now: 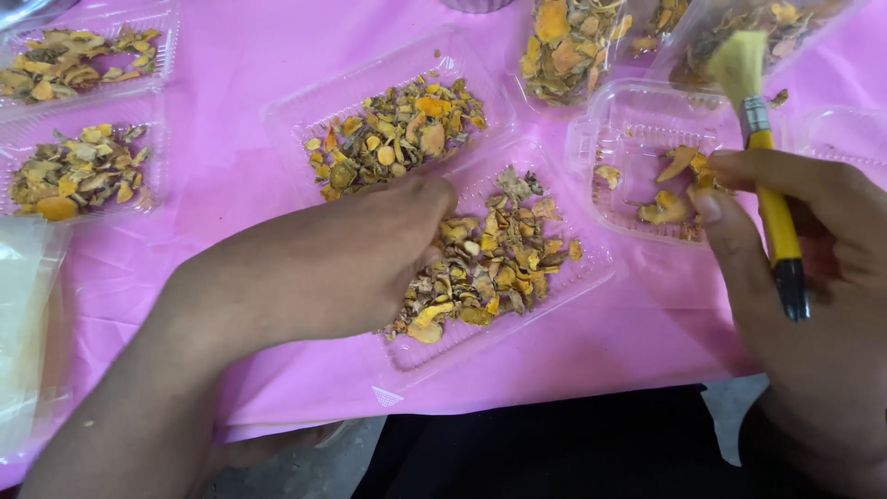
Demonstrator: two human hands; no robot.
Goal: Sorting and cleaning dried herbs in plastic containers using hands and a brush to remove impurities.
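Left hand rests fingers-curled on dried orange slices in a clear hinged tray. Right hand grips a yellow-handled brush, bristles up.

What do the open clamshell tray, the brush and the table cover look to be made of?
Clamshell tray: thin clear plastic, glossy; the pink shows through. Brush in the right hand: yellow handle, painted wood or plastic, a shiny metal band, pale bristles. Table cover: pink sheet, likely thin plastic, with soft creases. The left hand reaches into the tray.
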